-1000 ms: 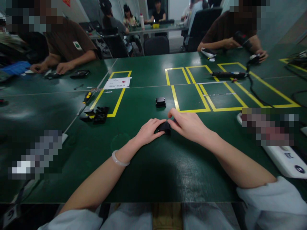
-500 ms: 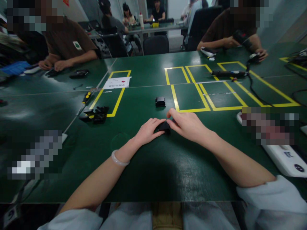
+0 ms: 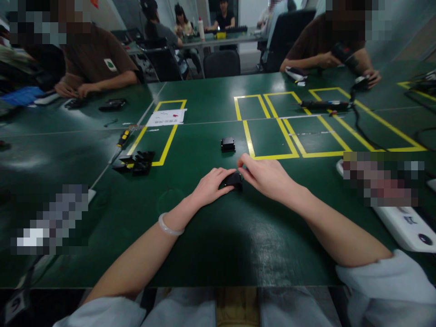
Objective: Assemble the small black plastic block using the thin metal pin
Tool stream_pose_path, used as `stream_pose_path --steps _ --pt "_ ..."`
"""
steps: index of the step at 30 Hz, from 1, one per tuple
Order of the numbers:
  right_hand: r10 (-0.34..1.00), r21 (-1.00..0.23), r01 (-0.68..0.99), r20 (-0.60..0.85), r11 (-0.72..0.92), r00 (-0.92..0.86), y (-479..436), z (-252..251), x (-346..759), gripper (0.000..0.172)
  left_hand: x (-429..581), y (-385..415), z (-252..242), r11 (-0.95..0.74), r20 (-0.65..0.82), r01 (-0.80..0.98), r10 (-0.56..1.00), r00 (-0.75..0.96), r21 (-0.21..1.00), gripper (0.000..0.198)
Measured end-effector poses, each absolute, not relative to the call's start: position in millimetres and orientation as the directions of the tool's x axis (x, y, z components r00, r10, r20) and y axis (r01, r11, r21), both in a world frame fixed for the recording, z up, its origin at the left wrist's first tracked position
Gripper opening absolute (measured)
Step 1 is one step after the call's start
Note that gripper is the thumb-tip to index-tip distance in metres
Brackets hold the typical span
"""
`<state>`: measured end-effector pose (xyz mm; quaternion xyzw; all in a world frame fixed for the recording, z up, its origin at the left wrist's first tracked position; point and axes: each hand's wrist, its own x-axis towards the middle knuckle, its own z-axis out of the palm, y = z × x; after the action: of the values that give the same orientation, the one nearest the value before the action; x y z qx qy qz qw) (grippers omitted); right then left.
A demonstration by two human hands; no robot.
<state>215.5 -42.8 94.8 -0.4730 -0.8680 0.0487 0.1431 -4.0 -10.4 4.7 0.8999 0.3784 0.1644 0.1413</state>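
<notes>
Low over the table in front of me, my left hand (image 3: 211,186) grips a small black plastic part (image 3: 233,180) between thumb and fingers. My right hand (image 3: 265,177) is at the right end of that part, thumb and index finger pinched together. Whatever lies between those fingertips is too small or hidden to make out. Just beyond my hands sits a small black block-shaped piece (image 3: 228,144). A pile of black plastic pieces (image 3: 136,162) lies to the left, partly on a yellow tape outline.
A yellow-and-black screwdriver (image 3: 123,137) and a white paper label (image 3: 166,117) lie at left. A black corded tool (image 3: 325,105) rests across the taped boxes at right. White devices with blurred tops flank me. Two co-workers handle items across the green table (image 3: 200,245).
My right fingertips have shifted very slightly at the part's right end, showing a bit more of it. My left hand keeps its grip in the same place.
</notes>
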Motion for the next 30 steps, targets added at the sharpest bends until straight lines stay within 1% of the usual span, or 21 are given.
stream_pose_path --steps 6,9,11,13,18,20,23,27,30 --pt "0.849 -0.215 0.825 0.214 0.523 -0.483 -43.5 97.1 215.4 0.024 -4.0 -9.8 3.5 -0.679 0.193 0.636 0.724 0.662 0.366 0.051" --pt "0.852 -0.205 0.83 0.198 0.519 -0.484 -44.3 98.8 214.8 0.028 -3.5 -10.1 4.1 -0.681 0.198 0.636 0.723 0.662 0.363 0.051" --pt "0.856 -0.172 0.842 0.182 0.512 -0.484 -43.7 98.1 214.7 0.033 -3.4 -10.1 4.2 -0.68 0.197 0.637 0.724 0.661 0.362 0.051" --pt "0.861 -0.142 0.853 0.179 0.502 -0.476 -42.5 95.9 215.0 0.035 -3.6 -9.8 3.9 -0.679 0.196 0.638 0.725 0.66 0.364 0.051" --pt "0.848 -0.149 0.847 0.246 0.511 -0.469 -41.4 91.4 215.9 0.027 -4.0 -9.8 4.1 -0.676 0.191 0.635 0.726 0.661 0.374 0.051" --pt "0.847 -0.159 0.843 0.252 0.513 -0.468 -42.6 92.5 215.9 0.025 -4.0 -10.0 4.8 -0.676 0.19 0.634 0.726 0.661 0.377 0.051" --pt "0.855 -0.163 0.846 0.222 0.507 -0.469 -44.6 96.7 215.3 0.024 -3.8 -10.3 5.3 -0.676 0.191 0.634 0.726 0.661 0.376 0.051" --pt "0.87 -0.12 0.865 0.159 0.486 -0.467 -44.6 100.0 214.8 0.034 -3.9 -10.1 4.2 -0.676 0.197 0.635 0.727 0.658 0.373 0.052" --pt "0.871 -0.108 0.869 0.165 0.483 -0.463 -43.8 98.8 214.8 0.031 -4.2 -9.8 3.1 -0.677 0.194 0.635 0.726 0.66 0.373 0.052"
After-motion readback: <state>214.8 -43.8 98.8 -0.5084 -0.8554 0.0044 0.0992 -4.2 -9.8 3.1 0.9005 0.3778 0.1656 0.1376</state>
